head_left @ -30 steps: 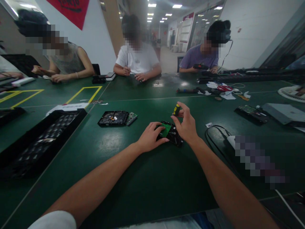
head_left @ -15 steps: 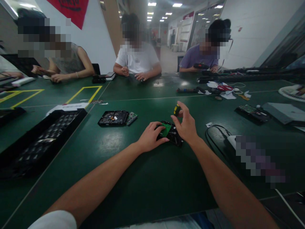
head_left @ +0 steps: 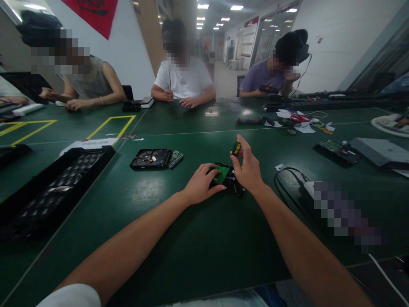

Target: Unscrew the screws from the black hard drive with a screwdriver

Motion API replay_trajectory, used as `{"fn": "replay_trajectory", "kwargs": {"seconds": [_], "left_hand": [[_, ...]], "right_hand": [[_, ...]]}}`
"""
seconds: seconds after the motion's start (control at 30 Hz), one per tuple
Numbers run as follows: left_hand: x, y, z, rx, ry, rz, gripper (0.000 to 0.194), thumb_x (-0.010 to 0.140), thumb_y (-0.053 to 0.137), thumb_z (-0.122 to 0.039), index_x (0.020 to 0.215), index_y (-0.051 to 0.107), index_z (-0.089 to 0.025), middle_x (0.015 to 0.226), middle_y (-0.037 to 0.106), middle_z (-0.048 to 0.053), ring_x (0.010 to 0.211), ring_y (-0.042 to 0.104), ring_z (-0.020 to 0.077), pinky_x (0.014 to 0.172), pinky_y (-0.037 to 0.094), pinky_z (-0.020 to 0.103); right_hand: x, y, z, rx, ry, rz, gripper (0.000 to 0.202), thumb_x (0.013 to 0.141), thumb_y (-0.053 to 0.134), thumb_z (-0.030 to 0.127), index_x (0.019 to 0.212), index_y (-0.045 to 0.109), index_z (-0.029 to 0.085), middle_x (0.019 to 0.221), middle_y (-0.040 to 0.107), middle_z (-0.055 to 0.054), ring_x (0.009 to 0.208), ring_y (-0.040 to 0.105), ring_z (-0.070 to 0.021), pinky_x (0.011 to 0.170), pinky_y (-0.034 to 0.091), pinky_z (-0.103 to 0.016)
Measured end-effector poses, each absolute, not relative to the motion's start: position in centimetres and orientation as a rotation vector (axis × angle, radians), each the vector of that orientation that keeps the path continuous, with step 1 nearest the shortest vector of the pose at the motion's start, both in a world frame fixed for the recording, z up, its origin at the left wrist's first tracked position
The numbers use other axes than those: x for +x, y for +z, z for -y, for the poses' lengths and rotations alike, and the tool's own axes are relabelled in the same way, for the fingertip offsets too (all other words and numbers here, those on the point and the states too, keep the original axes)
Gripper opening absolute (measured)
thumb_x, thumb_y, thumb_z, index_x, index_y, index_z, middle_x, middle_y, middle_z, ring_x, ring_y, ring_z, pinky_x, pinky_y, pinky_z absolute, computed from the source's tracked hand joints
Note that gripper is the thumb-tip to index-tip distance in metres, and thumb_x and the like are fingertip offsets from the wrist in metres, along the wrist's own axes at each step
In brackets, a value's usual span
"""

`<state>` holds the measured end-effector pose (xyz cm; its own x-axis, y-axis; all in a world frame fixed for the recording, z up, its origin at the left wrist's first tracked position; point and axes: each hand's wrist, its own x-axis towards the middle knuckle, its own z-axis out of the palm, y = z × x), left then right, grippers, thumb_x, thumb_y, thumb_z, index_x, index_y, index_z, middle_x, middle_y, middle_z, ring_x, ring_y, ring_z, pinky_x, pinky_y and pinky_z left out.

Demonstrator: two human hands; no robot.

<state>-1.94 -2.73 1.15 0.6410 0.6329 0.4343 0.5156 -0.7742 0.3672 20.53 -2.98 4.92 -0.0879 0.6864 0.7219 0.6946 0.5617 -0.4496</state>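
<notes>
On the green tabletop [head_left: 191,256], a long black tray [head_left: 87,177] sits at the frame's left, and in the middle the left hand [head_left: 202,183] and right hand [head_left: 250,168] curl, the left gripping a black drive [head_left: 234,185], the right pinching a little black-and-yellow screwdriver [head_left: 237,148].
</notes>
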Motion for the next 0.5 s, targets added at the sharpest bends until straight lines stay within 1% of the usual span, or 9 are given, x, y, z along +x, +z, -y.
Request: {"fn": "replay_trajectory", "kwargs": {"seconds": [0.1, 0.13, 0.23, 0.33, 0.4, 0.5], "left_hand": [[-1.93, 1.21, 2.74, 2.659, 0.821, -0.937, 0.062, 0.093, 0.063, -0.065, 0.136, 0.06, -0.021, 0.139, 0.055, 0.017, 0.133, 0.052, 0.0357, 0.11, 0.05, 0.059], [-1.93, 1.24, 2.74, 2.661, 0.824, -0.935, 0.062, 0.093, 0.063, -0.065, 0.136, 0.06, -0.02, 0.139, 0.055, 0.017, 0.132, 0.052, 0.0357, 0.11, 0.05, 0.059], [-1.92, 1.31, 2.78, 2.665, 0.823, -0.935, 0.062, 0.093, 0.062, -0.064, 0.136, 0.059, -0.019, 0.138, 0.055, 0.017, 0.132, 0.052, 0.0353, 0.11, 0.05, 0.058], [-1.9, 1.32, 2.8, 2.668, 0.824, -0.941, 0.063, 0.093, 0.062, -0.065, 0.136, 0.06, -0.018, 0.139, 0.055, 0.018, 0.133, 0.051, 0.0353, 0.111, 0.049, 0.057], [-1.89, 1.27, 2.8, 2.667, 0.827, -0.941, 0.062, 0.094, 0.062, -0.065, 0.136, 0.059, -0.019, 0.139, 0.055, 0.018, 0.133, 0.051, 0.0353, 0.111, 0.049, 0.058], [-1.92, 1.14, 2.76, 2.664, 0.827, -0.938, 0.063, 0.093, 0.062, -0.064, 0.136, 0.059, -0.019, 0.139, 0.055, 0.018, 0.133, 0.051, 0.0354, 0.11, 0.05, 0.058]], "right_hand": [[20.51, 4.81, 2.95, -1.141, 0.026, 1.788, 0.071, 0.103, 0.049, 0.029, 0.166, 0.016, 0.033, 0.158, 0.049, -0.012, 0.113, 0.07, -0.0287, 0.099, 0.059, -0.054], [20.53, 4.81, 2.95, -1.14, 0.018, 1.786, 0.071, 0.103, 0.05, 0.031, 0.165, 0.017, 0.033, 0.159, 0.048, -0.012, 0.113, 0.07, -0.0287, 0.099, 0.059, -0.054], [20.64, 4.92, 2.94, -1.133, -0.055, 1.789, 0.068, 0.101, 0.057, 0.038, 0.162, 0.027, 0.033, 0.157, 0.049, -0.012, 0.112, 0.068, -0.0295, 0.098, 0.059, -0.054], [20.69, 5.03, 2.94, -1.136, -0.084, 1.775, 0.066, 0.1, 0.06, 0.037, 0.159, 0.031, 0.034, 0.153, 0.053, -0.011, 0.109, 0.068, -0.0288, 0.096, 0.059, -0.053], [20.63, 5.01, 2.95, -1.136, -0.049, 1.764, 0.068, 0.1, 0.059, 0.033, 0.161, 0.028, 0.035, 0.154, 0.052, -0.011, 0.107, 0.069, -0.0279, 0.096, 0.06, -0.053], [20.47, 4.87, 2.94, -1.125, 0.02, 1.762, 0.073, 0.1, 0.054, 0.029, 0.164, 0.019, 0.035, 0.152, 0.054, -0.011, 0.108, 0.071, -0.0278, 0.097, 0.06, -0.053]]}}
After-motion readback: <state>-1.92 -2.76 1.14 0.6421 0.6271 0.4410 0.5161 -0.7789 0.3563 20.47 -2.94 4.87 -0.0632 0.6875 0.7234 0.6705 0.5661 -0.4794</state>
